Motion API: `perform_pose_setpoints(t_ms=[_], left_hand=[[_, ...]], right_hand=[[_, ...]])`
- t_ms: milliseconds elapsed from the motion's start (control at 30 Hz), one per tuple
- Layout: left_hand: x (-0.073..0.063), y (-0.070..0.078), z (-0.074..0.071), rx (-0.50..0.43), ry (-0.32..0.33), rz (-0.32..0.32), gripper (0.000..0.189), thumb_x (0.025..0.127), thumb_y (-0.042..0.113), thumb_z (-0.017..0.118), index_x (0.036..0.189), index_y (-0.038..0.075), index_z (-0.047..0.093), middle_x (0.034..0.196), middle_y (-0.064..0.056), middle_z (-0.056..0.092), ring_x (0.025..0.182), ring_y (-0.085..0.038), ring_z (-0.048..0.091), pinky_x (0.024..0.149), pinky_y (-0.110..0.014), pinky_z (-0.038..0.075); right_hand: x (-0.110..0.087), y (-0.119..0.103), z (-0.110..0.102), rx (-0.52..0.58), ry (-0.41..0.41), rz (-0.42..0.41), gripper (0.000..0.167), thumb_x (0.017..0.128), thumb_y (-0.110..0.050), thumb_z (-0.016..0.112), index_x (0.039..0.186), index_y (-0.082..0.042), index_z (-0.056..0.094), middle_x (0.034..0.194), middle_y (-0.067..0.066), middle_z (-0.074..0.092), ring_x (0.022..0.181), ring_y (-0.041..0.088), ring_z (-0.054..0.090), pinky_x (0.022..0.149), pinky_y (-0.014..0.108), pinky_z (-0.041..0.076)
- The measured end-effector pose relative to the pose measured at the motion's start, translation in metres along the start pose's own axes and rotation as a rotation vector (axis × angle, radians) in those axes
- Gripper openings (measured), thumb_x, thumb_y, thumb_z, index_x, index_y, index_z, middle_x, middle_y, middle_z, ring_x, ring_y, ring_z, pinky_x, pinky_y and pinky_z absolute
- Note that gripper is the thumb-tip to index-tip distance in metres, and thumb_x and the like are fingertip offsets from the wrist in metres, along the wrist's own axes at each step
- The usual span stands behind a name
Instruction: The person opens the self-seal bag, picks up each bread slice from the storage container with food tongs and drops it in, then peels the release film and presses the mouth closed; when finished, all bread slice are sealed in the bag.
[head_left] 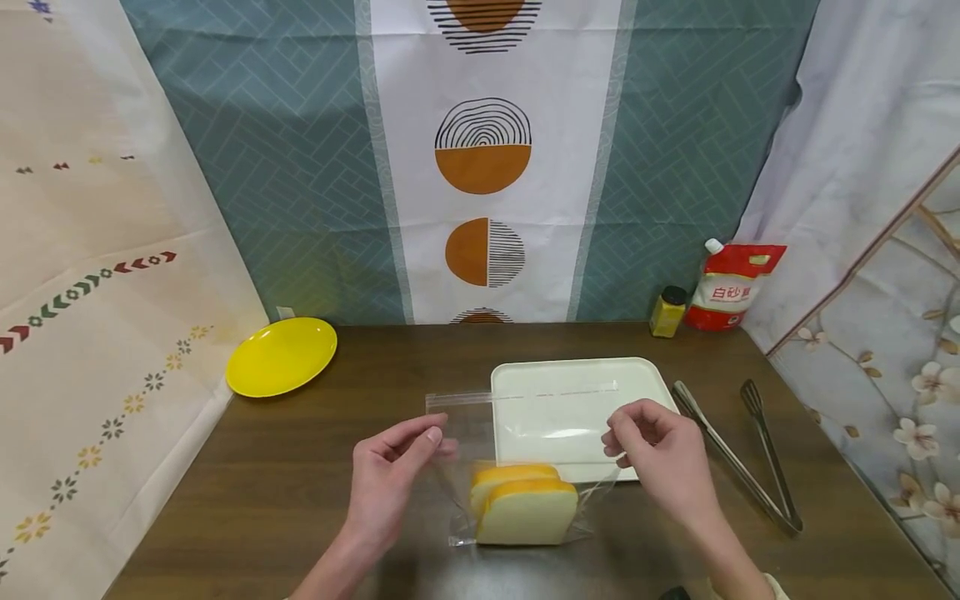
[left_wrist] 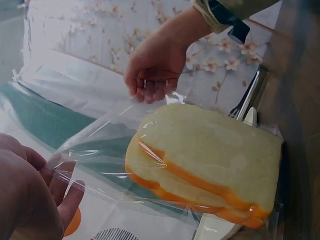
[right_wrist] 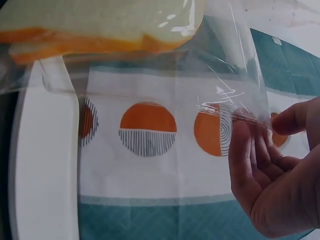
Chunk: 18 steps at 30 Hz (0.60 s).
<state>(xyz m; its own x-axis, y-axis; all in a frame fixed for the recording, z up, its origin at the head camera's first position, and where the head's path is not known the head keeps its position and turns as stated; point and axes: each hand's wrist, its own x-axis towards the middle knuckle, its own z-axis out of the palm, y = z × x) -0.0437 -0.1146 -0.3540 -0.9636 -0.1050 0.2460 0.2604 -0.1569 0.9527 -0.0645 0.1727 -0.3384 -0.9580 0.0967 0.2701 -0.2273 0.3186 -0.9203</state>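
Two slices of bread (head_left: 528,517) stand on edge, one behind the other, at the bottom of a clear plastic zip bag (head_left: 461,417). My left hand (head_left: 384,477) pinches the bag's left side near the top, thumb against fingers. On the opposite side, my right hand (head_left: 667,454) pinches the other edge, and the film stretches between both hands. In the left wrist view the bread slices (left_wrist: 215,150) show orange crusts through the film. The right wrist view has the film (right_wrist: 245,117) between thumb and fingers of my right hand (right_wrist: 275,175).
Behind the bag lies a white rectangular tray (head_left: 637,375). Metal tongs (head_left: 738,471) lie spread to its right. A yellow plate (head_left: 281,358) is at the back left. At the back right stand a small yellow bottle (head_left: 667,317) and a red-and-white pouch (head_left: 727,292).
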Motion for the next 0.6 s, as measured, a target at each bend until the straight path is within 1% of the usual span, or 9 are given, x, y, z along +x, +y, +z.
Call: perform_pose_setpoints(t_ms=[67,133,233,300,367,400,467,533,600], left_hand=[[0.0,0.0,0.0,-0.002,-0.003,0.009,0.021,0.094,-0.001,0.066,0.109,-0.016,0.068,0.079,-0.014,0.074,0.072,-0.031,0.074,0.085,-0.038,0.057],[0.0,-0.001,-0.001,0.007,-0.007,0.022,0.02,0.094,-0.001,0.066,0.109,-0.015,0.068,0.08,-0.014,0.074,0.071,-0.03,0.074,0.085,-0.038,0.057],[0.0,-0.002,-0.002,0.018,-0.02,0.044,0.02,0.093,-0.002,0.067,0.107,-0.015,0.068,0.08,-0.014,0.073,0.071,-0.03,0.073,0.084,-0.038,0.057],[0.0,-0.002,-0.002,0.022,-0.027,0.064,0.019,0.093,-0.003,0.067,0.107,-0.016,0.068,0.08,-0.014,0.073,0.071,-0.03,0.073,0.082,-0.038,0.057],[0.0,-0.002,-0.003,0.021,-0.029,0.084,0.019,0.093,-0.004,0.067,0.107,-0.016,0.068,0.079,-0.014,0.073,0.07,-0.03,0.073,0.081,-0.038,0.058],[0.0,-0.003,-0.003,0.02,-0.031,0.096,0.019,0.092,-0.005,0.066,0.107,-0.016,0.068,0.079,-0.015,0.073,0.07,-0.031,0.073,0.08,-0.038,0.058],[0.0,-0.003,-0.003,0.023,-0.032,0.112,0.018,0.092,-0.006,0.066,0.107,-0.015,0.068,0.079,-0.014,0.073,0.07,-0.03,0.073,0.079,-0.038,0.058],[0.0,-0.003,-0.003,0.036,-0.035,0.126,0.018,0.092,-0.006,0.067,0.108,-0.014,0.069,0.081,-0.014,0.074,0.071,-0.027,0.073,0.077,-0.036,0.059],[-0.001,-0.003,-0.002,0.053,-0.033,0.136,0.019,0.09,-0.008,0.067,0.108,-0.014,0.069,0.084,-0.012,0.075,0.073,-0.024,0.073,0.074,-0.033,0.059]], right_hand=[[-0.001,0.001,0.003,-0.115,0.076,-0.151,0.003,0.091,-0.001,0.066,0.091,-0.002,0.069,0.079,0.005,0.071,0.068,0.013,0.066,0.059,0.022,0.055],[0.0,-0.001,0.008,-0.209,0.19,-0.356,0.007,0.088,-0.004,0.067,0.095,-0.002,0.069,0.089,0.006,0.071,0.078,0.013,0.065,0.065,0.017,0.051],[0.001,-0.013,0.022,-0.241,0.352,-0.702,0.014,0.086,-0.008,0.064,0.095,0.002,0.069,0.098,0.014,0.068,0.086,0.025,0.063,0.075,0.016,0.047],[0.002,-0.026,0.037,-0.2,0.372,-0.925,0.017,0.088,-0.011,0.061,0.09,0.004,0.069,0.096,0.019,0.066,0.084,0.032,0.061,0.076,0.023,0.048],[0.001,-0.04,0.053,-0.169,0.309,-1.072,0.018,0.093,-0.011,0.059,0.087,0.003,0.07,0.092,0.017,0.066,0.079,0.032,0.061,0.073,0.028,0.05],[0.001,-0.045,0.062,-0.161,0.257,-1.121,0.019,0.094,-0.01,0.059,0.086,0.002,0.071,0.09,0.015,0.066,0.077,0.03,0.061,0.07,0.03,0.051],[-0.001,-0.054,0.077,-0.181,0.146,-1.152,0.019,0.096,-0.011,0.059,0.087,-0.001,0.072,0.088,0.009,0.067,0.074,0.025,0.06,0.065,0.03,0.052],[-0.002,-0.059,0.09,-0.226,0.063,-1.132,0.014,0.095,-0.01,0.063,0.089,-0.004,0.074,0.088,0.005,0.067,0.073,0.021,0.058,0.063,0.027,0.051],[-0.002,-0.06,0.099,-0.265,0.013,-1.112,0.006,0.09,-0.008,0.071,0.091,-0.005,0.076,0.087,0.003,0.066,0.071,0.019,0.056,0.062,0.024,0.05]])
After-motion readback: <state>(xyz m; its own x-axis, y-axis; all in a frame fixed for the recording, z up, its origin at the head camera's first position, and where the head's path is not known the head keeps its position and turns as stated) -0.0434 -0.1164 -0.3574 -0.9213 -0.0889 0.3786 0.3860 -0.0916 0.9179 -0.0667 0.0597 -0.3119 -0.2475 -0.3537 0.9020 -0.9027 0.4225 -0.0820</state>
